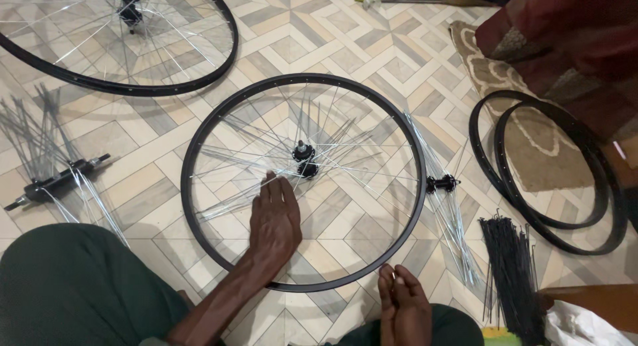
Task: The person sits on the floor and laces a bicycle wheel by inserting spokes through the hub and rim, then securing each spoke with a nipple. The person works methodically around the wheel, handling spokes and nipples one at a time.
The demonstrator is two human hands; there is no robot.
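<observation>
Nearest to me, my right hand (404,309) hovers low over the patterned tile floor (372,47), its grip pinched shut on something small between the fingertips; I cannot tell what it is. Just beyond, my left hand (274,223) lies flat and open inside the black metal bicycle rim (199,130), fingers spread on the thin silver spokes (229,203) and holding nothing. That rim lies flat on the floor in front of my knees, its black hub (306,161) at the centre just past my left fingertips. To the right lie a bundle of loose dark spokes (508,269), a second small hub with spokes fanned out (442,183) and two bare black rims (565,166) overlapping on a rug. To the left sits another spoked hub (56,181), and farthest off a finished laced wheel (119,40).
</observation>
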